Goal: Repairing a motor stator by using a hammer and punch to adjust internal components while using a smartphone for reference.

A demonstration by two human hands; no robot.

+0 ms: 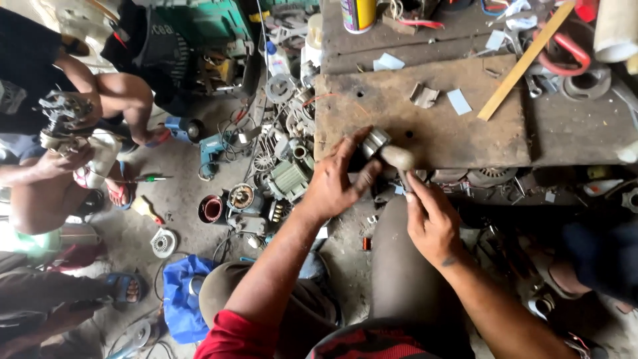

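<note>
Seen from the head camera, looking down over both knees at a cluttered repair floor. Left hand (335, 179) is wrapped around a small metal motor part (373, 143), thumb and fingers closed on its dark body, pressing it against the near edge of a worn wooden workbench (425, 113). Right hand (430, 223) is curled shut around the lower handle of a hammer (399, 158); the rounded grey head sits just beside the motor part, touching or nearly touching it, cannot tell which. The motor part is at the front edge of the bench, between the two hands. On the bench top: a long yellow wooden strip (525, 63) lying on a slant, scraps of pale paper (458, 102), a spray can (357, 14) at the far edge, red cable (565, 53) and a metal ring (588, 83) off to the right. On the concrete floor left of the bench, a heap of motor stators and housings (279, 173), a copper-wound coil (211, 208), a small white fan wheel (163, 242), a blue cloth (183, 296). At far left another person sits low, their hands (63, 156) holding a separate motor assembly (63, 113), well apart from the bench.
</note>
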